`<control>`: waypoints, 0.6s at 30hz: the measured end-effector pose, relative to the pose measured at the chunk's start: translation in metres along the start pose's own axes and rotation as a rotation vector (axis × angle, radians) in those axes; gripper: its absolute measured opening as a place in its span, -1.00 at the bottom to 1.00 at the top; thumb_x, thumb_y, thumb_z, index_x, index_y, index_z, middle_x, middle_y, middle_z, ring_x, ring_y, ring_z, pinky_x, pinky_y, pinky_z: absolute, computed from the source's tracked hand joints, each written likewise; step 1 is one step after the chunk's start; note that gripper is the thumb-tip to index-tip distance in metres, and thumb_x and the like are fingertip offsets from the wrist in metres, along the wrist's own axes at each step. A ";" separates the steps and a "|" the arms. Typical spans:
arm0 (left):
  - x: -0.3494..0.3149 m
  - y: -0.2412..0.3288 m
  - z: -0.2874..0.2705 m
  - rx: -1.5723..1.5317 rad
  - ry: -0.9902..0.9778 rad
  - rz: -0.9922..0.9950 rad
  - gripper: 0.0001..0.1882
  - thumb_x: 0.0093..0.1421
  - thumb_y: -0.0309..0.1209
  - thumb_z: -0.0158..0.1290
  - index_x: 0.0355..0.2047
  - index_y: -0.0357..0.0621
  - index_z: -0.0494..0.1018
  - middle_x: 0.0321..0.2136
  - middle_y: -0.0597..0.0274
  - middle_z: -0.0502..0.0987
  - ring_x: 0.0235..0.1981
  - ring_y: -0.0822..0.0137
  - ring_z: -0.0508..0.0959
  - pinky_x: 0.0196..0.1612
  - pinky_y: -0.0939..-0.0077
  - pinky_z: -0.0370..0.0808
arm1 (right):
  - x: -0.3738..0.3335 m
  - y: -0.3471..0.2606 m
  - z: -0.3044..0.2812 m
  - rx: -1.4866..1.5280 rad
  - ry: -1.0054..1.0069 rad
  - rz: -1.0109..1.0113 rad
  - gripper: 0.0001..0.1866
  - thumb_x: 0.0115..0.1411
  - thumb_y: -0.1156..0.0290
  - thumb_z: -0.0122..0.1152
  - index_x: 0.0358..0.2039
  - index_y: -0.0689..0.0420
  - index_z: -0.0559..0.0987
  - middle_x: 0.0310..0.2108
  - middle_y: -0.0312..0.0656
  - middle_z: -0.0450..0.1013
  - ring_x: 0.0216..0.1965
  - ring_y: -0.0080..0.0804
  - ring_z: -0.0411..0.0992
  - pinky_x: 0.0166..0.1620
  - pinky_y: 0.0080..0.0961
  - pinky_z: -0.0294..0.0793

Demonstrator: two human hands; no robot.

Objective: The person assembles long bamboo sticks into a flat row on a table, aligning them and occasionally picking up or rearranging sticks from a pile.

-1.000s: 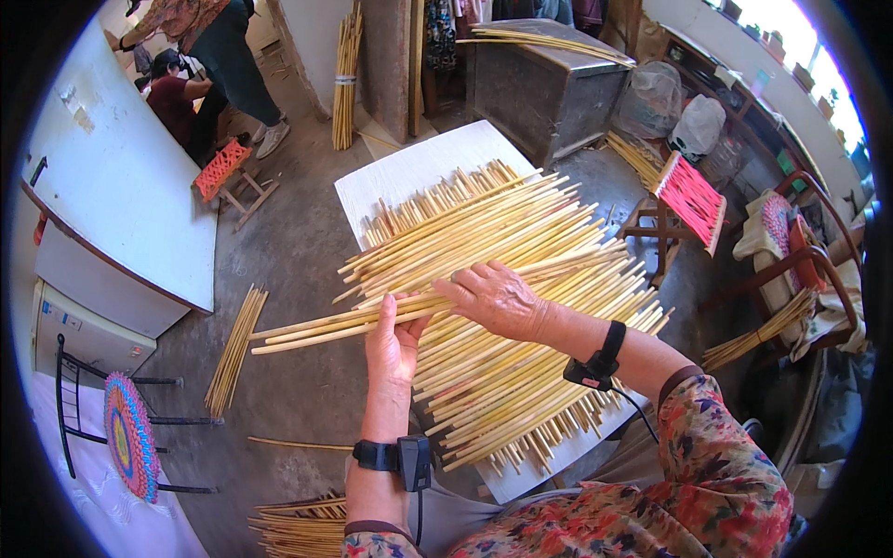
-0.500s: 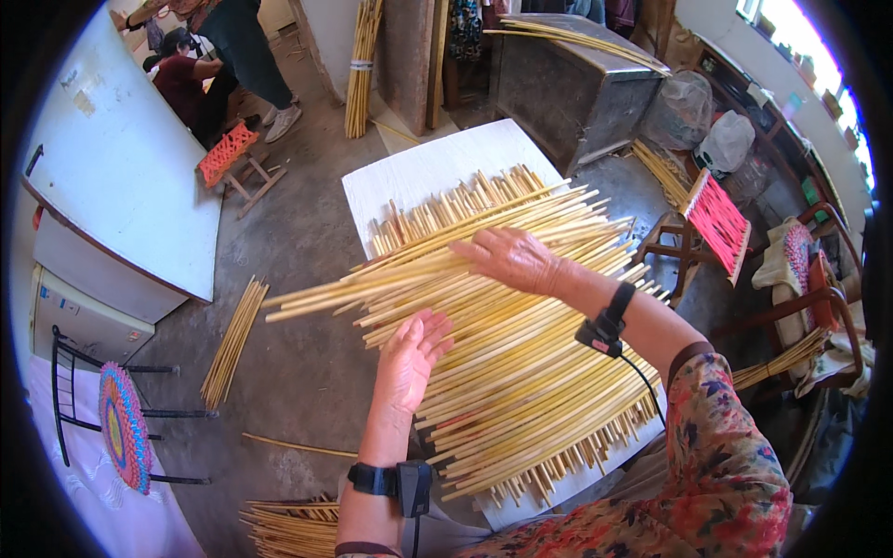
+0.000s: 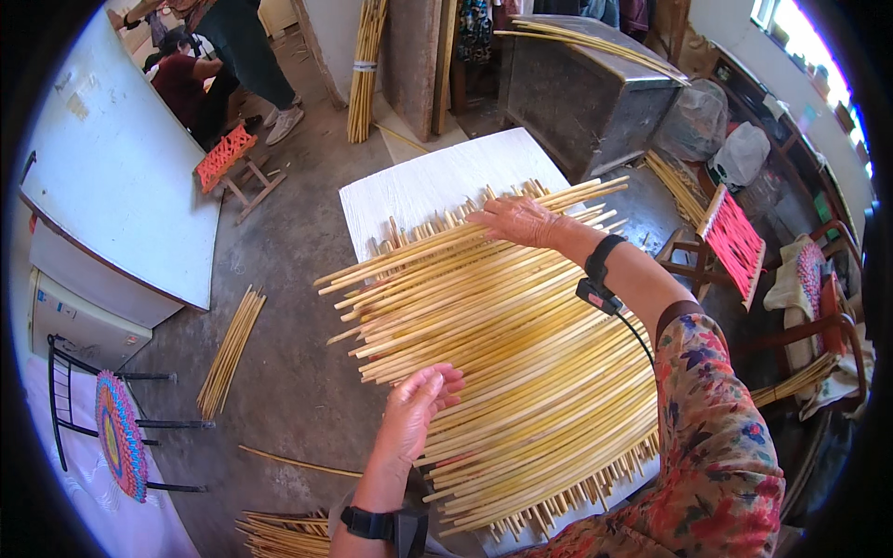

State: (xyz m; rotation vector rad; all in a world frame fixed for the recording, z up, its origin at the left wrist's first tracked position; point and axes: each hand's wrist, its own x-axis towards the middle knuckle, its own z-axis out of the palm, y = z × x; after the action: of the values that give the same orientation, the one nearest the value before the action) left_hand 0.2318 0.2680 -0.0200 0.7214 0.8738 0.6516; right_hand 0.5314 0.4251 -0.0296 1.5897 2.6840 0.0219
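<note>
A broad layer of pale yellow wooden sticks (image 3: 539, 372) lies side by side, on top of other sticks (image 3: 400, 232) that run crosswise beneath it. Under both is a white board (image 3: 446, 172). At the far edge of the layer, my right hand (image 3: 516, 221) is palm down with its fingers closed over a few sticks (image 3: 400, 260); its thumb is hidden. My left hand (image 3: 423, 400) is by the left ends of the layer, palm turned inward, fingers loosely bent and apart, holding nothing. Each wrist wears a black strap with a small device.
Loose sticks (image 3: 230, 353) lie on the floor at left, with another pile (image 3: 284, 535) at the lower left. A stool with red webbing (image 3: 730, 246) stands at right. A dark cabinet (image 3: 577, 102) is behind. Two people (image 3: 246, 56) are at the far left.
My right hand has moved away from me with its sticks and lowered them onto the layer's far edge. My left hand has shifted slightly nearer me, its fingers more bent.
</note>
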 end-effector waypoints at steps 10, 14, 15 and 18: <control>-0.003 -0.002 0.000 0.107 -0.053 -0.034 -0.72 0.21 -0.40 -0.09 -0.10 -0.29 0.35 -0.18 0.10 0.45 -0.13 0.30 0.44 -0.10 0.42 0.40 | 0.005 0.013 0.018 0.109 -0.039 0.045 -0.58 0.18 0.11 -0.06 0.05 -0.09 0.28 -0.18 -0.16 0.35 -0.08 -0.25 0.35 -0.03 -0.32 0.36; 0.001 -0.003 0.006 0.113 -0.087 -0.018 -0.72 0.21 -0.42 -0.08 -0.10 -0.30 0.35 -0.18 0.08 0.45 -0.15 0.29 0.45 -0.11 0.43 0.42 | 0.000 0.019 0.021 0.087 -0.022 0.036 -0.57 0.19 0.12 -0.06 0.07 -0.10 0.28 -0.16 -0.15 0.34 -0.10 -0.23 0.35 -0.04 -0.32 0.37; 0.001 -0.002 0.008 0.118 -0.106 -0.024 -0.72 0.21 -0.42 -0.08 -0.10 -0.30 0.35 -0.18 0.08 0.45 -0.15 0.29 0.45 -0.11 0.43 0.42 | 0.003 0.020 0.027 0.095 -0.038 0.027 -0.57 0.20 0.13 -0.07 0.07 -0.10 0.27 -0.15 -0.15 0.33 -0.09 -0.23 0.35 -0.04 -0.33 0.36; -0.004 0.000 0.007 0.149 -0.061 -0.039 -0.71 0.21 -0.42 -0.08 -0.10 -0.31 0.34 -0.18 0.06 0.44 -0.16 0.28 0.46 -0.12 0.42 0.42 | 0.009 0.016 0.023 0.099 -0.069 0.032 -0.57 0.20 0.13 -0.08 0.08 -0.11 0.27 -0.14 -0.15 0.33 -0.08 -0.23 0.34 -0.02 -0.34 0.35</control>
State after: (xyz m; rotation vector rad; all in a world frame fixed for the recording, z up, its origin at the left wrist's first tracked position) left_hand 0.2357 0.2634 -0.0153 0.8517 0.8839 0.5308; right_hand 0.5422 0.4406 -0.0521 1.6279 2.6457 -0.1655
